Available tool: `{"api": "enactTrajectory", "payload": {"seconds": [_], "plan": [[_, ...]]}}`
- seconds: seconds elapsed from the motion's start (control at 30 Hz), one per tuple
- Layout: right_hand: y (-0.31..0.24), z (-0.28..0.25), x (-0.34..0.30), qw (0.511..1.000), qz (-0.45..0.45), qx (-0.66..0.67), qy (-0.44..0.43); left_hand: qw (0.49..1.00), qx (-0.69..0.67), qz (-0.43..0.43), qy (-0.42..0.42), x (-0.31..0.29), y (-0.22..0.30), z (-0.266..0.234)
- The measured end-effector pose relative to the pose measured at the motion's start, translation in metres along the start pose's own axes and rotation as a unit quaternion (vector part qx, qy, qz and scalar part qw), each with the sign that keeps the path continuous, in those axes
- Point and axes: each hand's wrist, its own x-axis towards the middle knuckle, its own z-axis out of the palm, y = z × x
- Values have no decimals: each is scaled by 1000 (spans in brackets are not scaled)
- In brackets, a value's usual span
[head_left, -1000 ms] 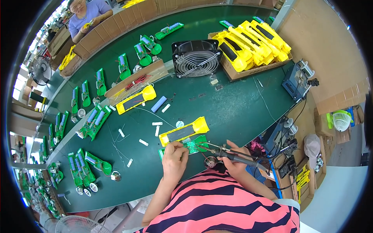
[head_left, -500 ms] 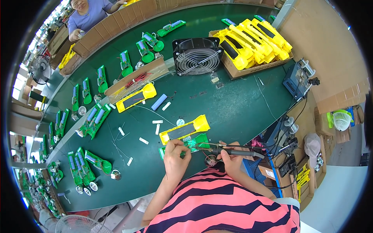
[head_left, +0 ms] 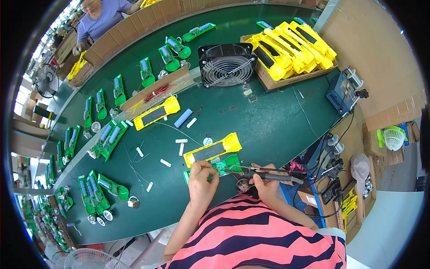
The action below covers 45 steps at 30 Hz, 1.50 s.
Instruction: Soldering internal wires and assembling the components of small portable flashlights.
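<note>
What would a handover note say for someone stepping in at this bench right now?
Left hand: pinching at the green circuit board, steadying it on the green table.
Right hand: gripping the soldering iron, tip at the board.
Yellow housing lies just behind the board, open side up; a second one sits farther left.
Done: finished yellow units stacked in the cardboard box.
Left: this board's joint looks in progress; housing not closed.
</note>
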Motion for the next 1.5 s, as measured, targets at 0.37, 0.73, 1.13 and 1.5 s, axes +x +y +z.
{"api": "enactTrajectory", "payload": {"seconds": [0.37, 0.73, 1.13, 1.5], "plan": [[-9, -8, 6, 1000, -21, 3, -2, 1000, -3, 0, -3, 1, -1, -2], [-7, -5, -2, 999, -29, -13, -10, 1000, 1, -9, -13, 2, -2, -2], [-9, -5, -4, 1000, -25, -11, -5, 999, -28, -24, -28, 1, -2, -5], [-13, -2, -2, 1000, 10, 14, 0, 950, 313, 7, 10, -58, -5, -60]]}}
